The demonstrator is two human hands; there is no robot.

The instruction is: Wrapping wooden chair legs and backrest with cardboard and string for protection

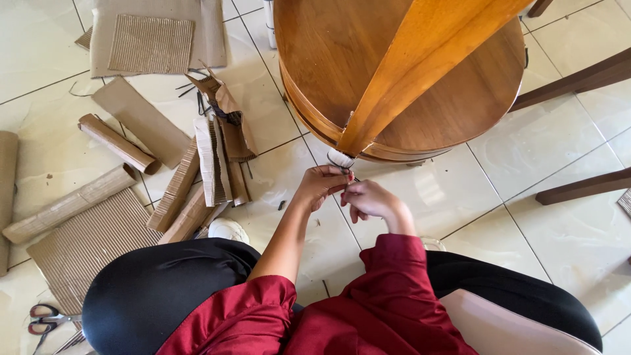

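White-wrapped leg end point(340, 158) pinched by left hand point(320, 186) and right hand point(369, 199).

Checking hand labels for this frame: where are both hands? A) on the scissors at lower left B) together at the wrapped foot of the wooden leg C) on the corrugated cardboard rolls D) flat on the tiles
B: the left hand and right hand meet at the white-wrapped end of the wooden leg; the scissors lie untouched.
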